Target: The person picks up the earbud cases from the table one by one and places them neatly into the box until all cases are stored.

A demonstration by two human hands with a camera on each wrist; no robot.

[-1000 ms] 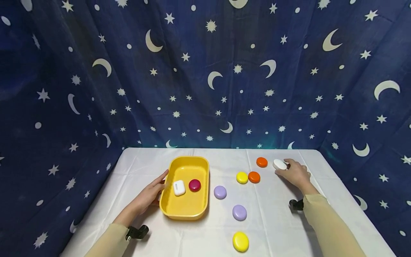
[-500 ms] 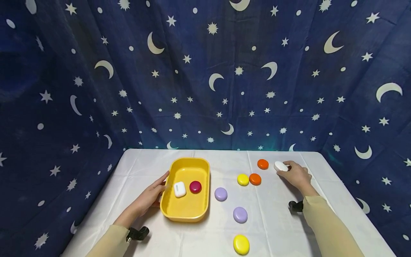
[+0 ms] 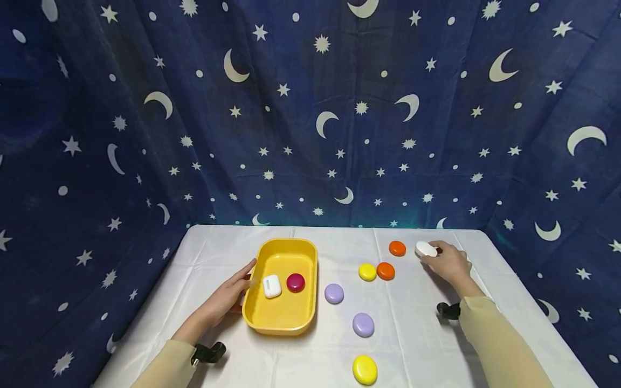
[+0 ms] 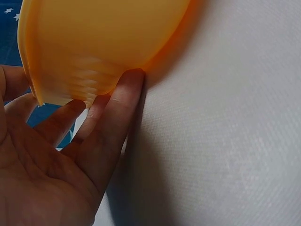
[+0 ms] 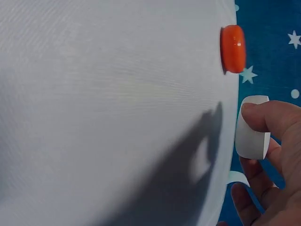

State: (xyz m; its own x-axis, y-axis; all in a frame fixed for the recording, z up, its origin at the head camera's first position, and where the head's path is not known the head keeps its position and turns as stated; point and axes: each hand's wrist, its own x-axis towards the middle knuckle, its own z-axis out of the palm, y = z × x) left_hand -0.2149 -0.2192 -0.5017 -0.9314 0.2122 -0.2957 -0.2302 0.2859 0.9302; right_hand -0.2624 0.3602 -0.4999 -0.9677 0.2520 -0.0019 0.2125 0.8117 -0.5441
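My left hand [image 3: 218, 302] rests against the left side of a yellow tray [image 3: 280, 327], its fingertips touching the outer wall. In the left wrist view, fairly straight fingers [image 4: 106, 132] lie along the tray's wall, low down by the cloth. Inside the tray are a white earbud case [image 3: 271, 286] and a dark red rounded disc [image 3: 295, 282]. At the back right, my right hand [image 3: 450, 265] pinches a white rounded piece [image 3: 425, 249] between thumb and fingers. The right wrist view shows the thumb over this white piece [image 5: 251, 134].
Two orange discs [image 3: 397, 248] lie left of my right hand, the nearer one beside a yellow disc [image 3: 367, 271]. Two lilac discs [image 3: 333, 293] sit right of the tray. Another yellow disc [image 3: 365, 369] lies near the front. A starry curtain [image 3: 310, 134] hangs behind the white-covered table.
The head view has shifted slightly. My right hand keeps its pinch on the white rounded piece, which has moved very little. The left hand and tray stay in place.
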